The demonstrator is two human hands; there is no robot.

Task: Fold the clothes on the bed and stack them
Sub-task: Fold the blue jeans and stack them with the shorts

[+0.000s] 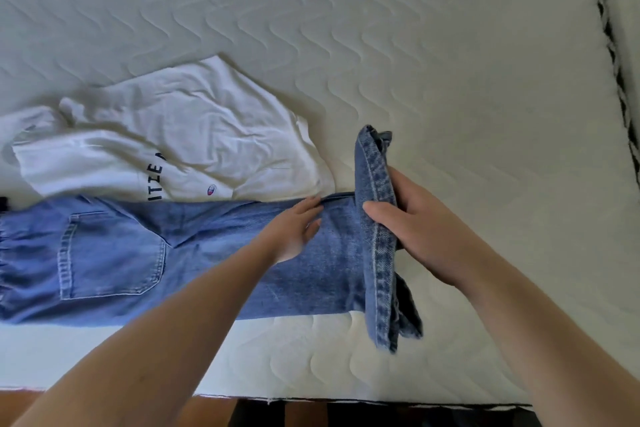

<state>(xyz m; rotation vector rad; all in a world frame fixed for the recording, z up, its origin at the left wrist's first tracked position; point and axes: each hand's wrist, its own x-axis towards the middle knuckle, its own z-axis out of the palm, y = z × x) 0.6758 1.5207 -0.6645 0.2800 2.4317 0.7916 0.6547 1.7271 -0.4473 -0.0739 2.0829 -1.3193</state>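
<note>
Near the mattress edge, my right hand grips the jeans hem; left hand, fingers straight, should pin the crease

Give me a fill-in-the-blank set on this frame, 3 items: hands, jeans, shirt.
1. The right hand grips the lifted leg end of the blue ____.
2. The left hand lies ____ on the denim, fingers straight.
3. Beyond the jeans, touching their far edge, lies a crumpled ____ shirt on the mattress.

Missing words: jeans; flat; white
</note>
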